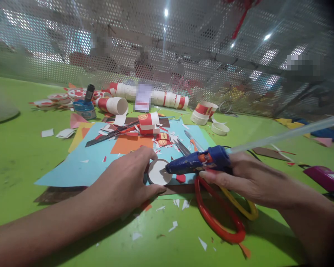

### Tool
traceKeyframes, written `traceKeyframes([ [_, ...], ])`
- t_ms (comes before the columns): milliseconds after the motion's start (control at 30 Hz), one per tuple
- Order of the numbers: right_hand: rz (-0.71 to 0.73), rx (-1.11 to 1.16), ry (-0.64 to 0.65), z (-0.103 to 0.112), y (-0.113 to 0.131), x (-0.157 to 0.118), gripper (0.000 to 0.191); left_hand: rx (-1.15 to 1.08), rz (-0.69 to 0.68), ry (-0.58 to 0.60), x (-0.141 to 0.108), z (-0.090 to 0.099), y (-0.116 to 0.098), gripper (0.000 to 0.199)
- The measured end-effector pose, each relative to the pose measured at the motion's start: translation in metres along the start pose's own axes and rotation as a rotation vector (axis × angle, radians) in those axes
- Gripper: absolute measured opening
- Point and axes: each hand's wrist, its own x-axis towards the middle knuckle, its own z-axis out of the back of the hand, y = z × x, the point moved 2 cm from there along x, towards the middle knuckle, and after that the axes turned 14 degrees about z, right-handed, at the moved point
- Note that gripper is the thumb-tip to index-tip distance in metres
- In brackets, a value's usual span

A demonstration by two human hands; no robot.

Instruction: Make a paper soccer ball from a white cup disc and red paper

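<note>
The left hand (129,176) was curved, thumb and fingers pinching one round white piece (156,175) by its rim, above the near part of a light-blue sheet (72,168). The right hand (247,181) was wrapped around one blue glue gun (185,163), its nozzle over the white piece (whether it touched, I couldn't tell). One pair of scissors with a red and a yellow handle (235,237) lay partly beneath the gun, crowding that side. One blue jar (84,110) stood beyond the sheet. The green worktop (9,155) stretched wide to the left; paper scraps (202,243) littered the near side, and a perforated screen (114,55) bounded the far edge.
</note>
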Motion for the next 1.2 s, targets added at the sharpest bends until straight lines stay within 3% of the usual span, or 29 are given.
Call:
traceKeyframes([
  [167,0.025,-0.048,0.0,0.002,0.004,-0.002,0.046,0.012,0.008,0.008,0.0,0.001,0.001,0.032],
  [400,0.168,-0.065,-0.039,0.001,0.01,0.001,0.038,0.012,-0.027,-0.007,-0.001,-0.002,0.003,0.032],
  [600,0.097,-0.138,-0.024,0.001,0.005,-0.002,0.042,0.001,-0.032,0.0,0.001,-0.003,0.003,0.031],
  [800,0.166,-0.083,-0.02,0.0,0.01,0.001,0.04,0.025,-0.022,-0.006,-0.001,-0.002,0.002,0.032],
  [1000,0.118,-0.142,-0.031,0.001,0.007,-0.002,0.04,0.021,-0.022,0.002,0.001,-0.002,0.002,0.031],
  [1200,0.16,-0.093,-0.003,0.0,0.013,-0.001,0.041,0.014,-0.028,0.025,-0.001,0.0,0.003,0.032],
])
